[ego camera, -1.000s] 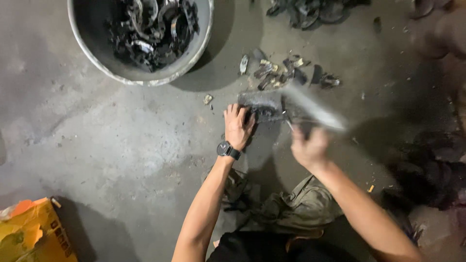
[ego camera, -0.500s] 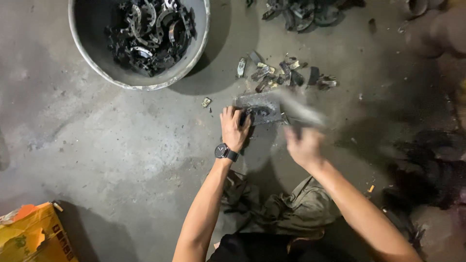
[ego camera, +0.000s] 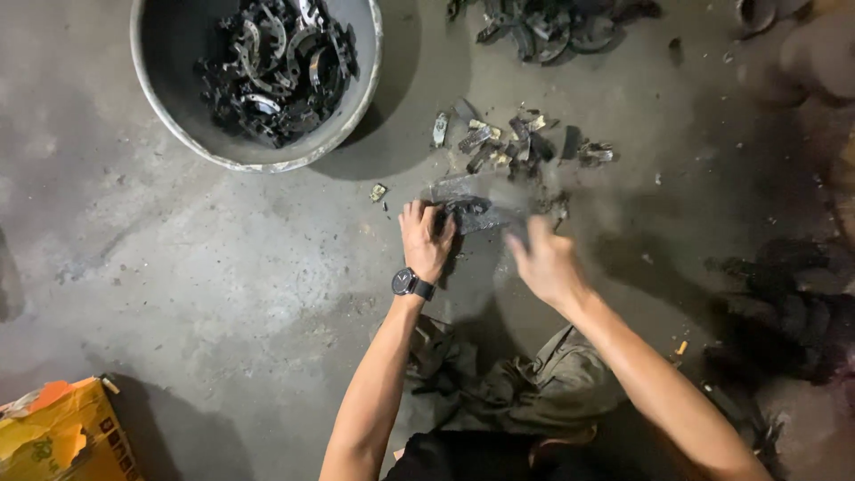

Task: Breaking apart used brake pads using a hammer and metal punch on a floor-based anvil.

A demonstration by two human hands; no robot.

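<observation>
Dark metal piece [ego camera: 470, 214] pinned under left hand [ego camera: 426, 239]; right hand [ego camera: 545, 264] blurred, grip unclear; bucket [ego camera: 160, 107] holds curved metal scrap [ego camera: 276, 67].

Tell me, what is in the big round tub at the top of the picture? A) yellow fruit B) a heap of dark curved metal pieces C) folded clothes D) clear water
B: the grey tub holds a heap of dark curved metal pieces, with no water, cloth or fruit showing inside.
</observation>
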